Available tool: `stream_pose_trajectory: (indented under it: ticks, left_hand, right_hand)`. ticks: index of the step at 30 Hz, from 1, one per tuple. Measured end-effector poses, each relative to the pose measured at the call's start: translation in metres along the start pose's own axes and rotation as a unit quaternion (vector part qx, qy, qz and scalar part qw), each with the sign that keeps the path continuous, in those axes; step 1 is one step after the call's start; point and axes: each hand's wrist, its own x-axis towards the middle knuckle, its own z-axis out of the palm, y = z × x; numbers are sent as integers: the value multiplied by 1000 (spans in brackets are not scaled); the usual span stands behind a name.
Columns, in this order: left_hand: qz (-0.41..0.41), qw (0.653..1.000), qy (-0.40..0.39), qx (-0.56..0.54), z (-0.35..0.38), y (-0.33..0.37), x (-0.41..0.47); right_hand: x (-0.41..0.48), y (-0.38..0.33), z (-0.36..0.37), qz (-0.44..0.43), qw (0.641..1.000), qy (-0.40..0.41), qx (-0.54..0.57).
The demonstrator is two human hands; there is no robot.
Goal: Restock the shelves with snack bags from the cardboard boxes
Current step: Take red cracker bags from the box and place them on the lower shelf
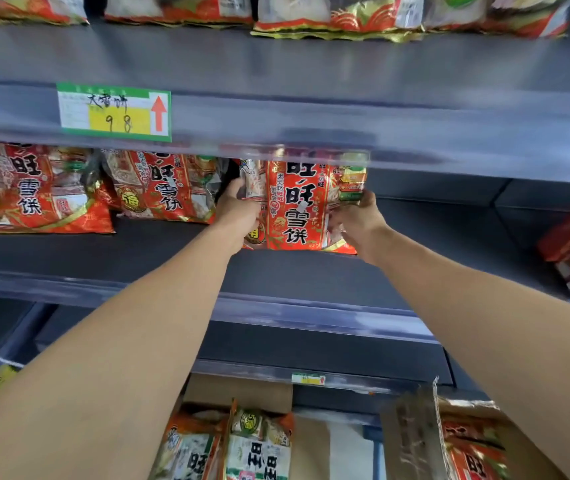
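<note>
- While we hold the red foil snack bag with white lettering (297,206) upright over the grey metal shelf (172,258), below and right of the green-and-yellow price label (114,112), our left hand (238,213) is curled round its left edge and our right hand (356,220) clamps its right edge.
- Whether its bottom rests on the shelf, we cannot tell.
- Two matching red bags (34,195) already stand directly below that label, so we judge this row barely begun.
- Far below the label, open brown cardboard boxes (242,389) hold more bags (259,445); much restocking remains.
</note>
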Motion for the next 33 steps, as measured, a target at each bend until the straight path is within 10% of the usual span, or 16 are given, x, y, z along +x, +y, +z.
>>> stream_pose_trajectory:
  ticks: [15,33]
  left_hand:
    - [-1,993,-34,110,-13,-13,-40]
    - [131,929,-275,208,2,-5,-251]
  right_hand:
    - [-54,12,-10,-12,975,20,-222]
    - [-253,39,-76,-78,940,51,-329]
